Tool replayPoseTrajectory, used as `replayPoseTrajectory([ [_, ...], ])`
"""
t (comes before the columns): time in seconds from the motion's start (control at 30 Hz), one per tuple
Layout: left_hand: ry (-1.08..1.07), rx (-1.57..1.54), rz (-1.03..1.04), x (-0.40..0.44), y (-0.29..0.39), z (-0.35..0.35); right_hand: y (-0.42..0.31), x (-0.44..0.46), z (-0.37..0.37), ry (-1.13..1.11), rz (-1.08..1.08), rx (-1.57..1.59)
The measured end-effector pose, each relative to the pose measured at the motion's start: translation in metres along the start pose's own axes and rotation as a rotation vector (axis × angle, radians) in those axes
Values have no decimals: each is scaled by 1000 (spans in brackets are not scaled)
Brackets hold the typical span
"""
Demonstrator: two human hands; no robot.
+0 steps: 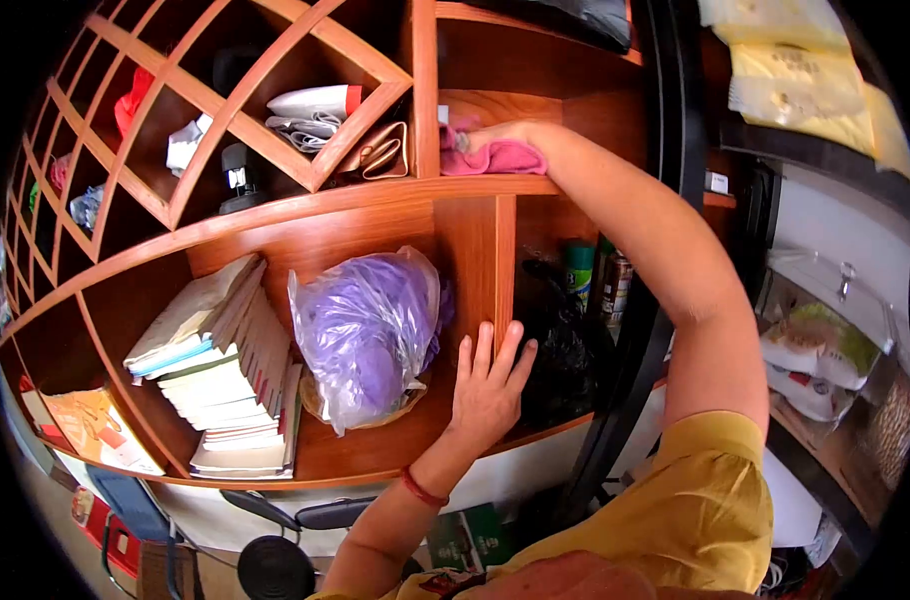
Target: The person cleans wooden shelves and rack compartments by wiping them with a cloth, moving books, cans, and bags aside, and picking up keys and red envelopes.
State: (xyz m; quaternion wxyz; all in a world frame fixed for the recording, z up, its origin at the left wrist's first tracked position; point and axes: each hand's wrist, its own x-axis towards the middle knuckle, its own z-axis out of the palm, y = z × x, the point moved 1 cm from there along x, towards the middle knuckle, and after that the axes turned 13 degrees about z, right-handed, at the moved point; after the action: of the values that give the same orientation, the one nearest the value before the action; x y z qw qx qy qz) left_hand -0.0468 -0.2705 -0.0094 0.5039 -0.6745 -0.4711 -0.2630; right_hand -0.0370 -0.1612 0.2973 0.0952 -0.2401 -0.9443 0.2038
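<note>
My right hand (pixel 497 135) reaches into an upper cubby of the wooden shelf unit (pixel 475 207). A pink cloth (pixel 510 158) is bunched under its fingers against the cubby floor; the fingertips are partly hidden. Lower down, my left hand (pixel 487 388) has its fingers stretched out against the upright divider (pixel 505 260), holding nothing, and a red band circles that wrist. To the left of this hand sits a clear plastic bag with purple contents (pixel 365 335). Beyond the bag leans a stack of books (pixel 230 385).
Diamond-shaped lattice cubbies (pixel 225 105) hold cables, a folded brown item (pixel 380 152) and other small things. Spray cans (pixel 580 270) and a black plastic bag (pixel 555 330) stand right of the divider. A black upright post (pixel 680 130) borders my right arm. Below are a black round stool (pixel 275 568) and chairs.
</note>
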Motion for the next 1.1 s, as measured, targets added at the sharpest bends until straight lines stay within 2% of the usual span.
replayPoseTrajectory([
  [0.07,20,7,5,-4,-1,4,9,28,-7,-165,89,-188],
  [0.1,51,-27,-9,-5,0,5,13,32,-8,-174,94,-192],
  [0.2,68,-66,-29,-8,1,6,17,27,-19,-157,134,-277],
  [0.27,94,-83,-53,-10,0,8,13,18,-21,1,141,-425],
  [0.3,96,-87,-54,-11,0,8,24,27,-26,-10,146,-440],
  [0.37,93,-106,-56,-13,3,10,62,58,-43,21,48,-46],
  [0.4,92,-105,-62,-13,4,11,62,60,-46,-38,33,17],
  [0.47,93,-108,-57,-13,5,13,66,54,-56,4,301,-85],
  [0.53,110,-98,-72,-14,5,14,65,59,-57,-18,389,-558],
  [0.57,118,-98,-65,-13,5,13,70,58,-53,83,373,-556],
  [0.6,112,-105,-68,-13,6,13,76,63,-57,93,377,-559],
  [0.67,114,-103,-64,-13,6,12,88,75,-67,-77,463,-608],
  [0.7,115,-102,-69,-14,6,13,89,75,-72,-64,461,-609],
  [0.77,111,-94,-62,-15,7,15,94,75,-77,-70,392,-934],
  [0.87,115,-78,-59,-16,8,18,90,61,-84,154,395,-1269],
  [0.93,139,-62,-63,-16,8,19,97,73,-109,700,254,-784],
  [0.97,137,-57,-56,-16,9,19,98,80,-122,712,94,-937],
  [1.03,162,-88,-79,-15,9,17,77,56,-110,438,238,-97],
  [1.07,160,-80,-74,-14,9,17,88,74,-113,135,128,173],
  [1.1,160,-80,-78,-14,9,18,59,42,-87,-85,27,392],
])
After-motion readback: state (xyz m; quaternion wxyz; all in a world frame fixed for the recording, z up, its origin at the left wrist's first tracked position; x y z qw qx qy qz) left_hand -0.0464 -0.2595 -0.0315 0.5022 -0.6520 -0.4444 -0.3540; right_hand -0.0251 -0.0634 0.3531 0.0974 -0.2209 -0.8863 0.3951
